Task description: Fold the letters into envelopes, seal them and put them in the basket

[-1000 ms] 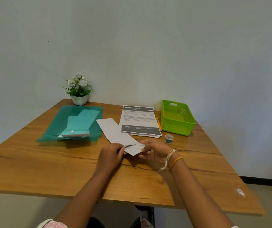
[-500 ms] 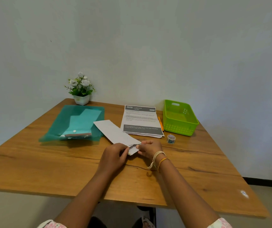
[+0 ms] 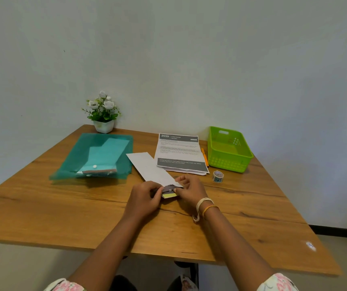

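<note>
left hand (image 3: 145, 199): fingers pinching | right hand (image 3: 191, 192): fingers pinching

A second ago both hands held the near end of the white envelope (image 3: 150, 169) with only pale paper showing between them. Now a dark grey folded piece with a yellow-green patch (image 3: 169, 194) shows at that end, caught between the fingertips of the left hand (image 3: 142, 199) and the right hand (image 3: 191, 191); whether it is the flap turned back or the folded letter cannot be told. The two hands have drawn closer together, the gap between them narrowing over the last second. The right hand has swung in toward the left, and its wrist now lies nearer the middle of the counter (image 3: 42, 206). The left hand's grip has changed from lying over the paper's edge to pinching the dark piece.
</note>
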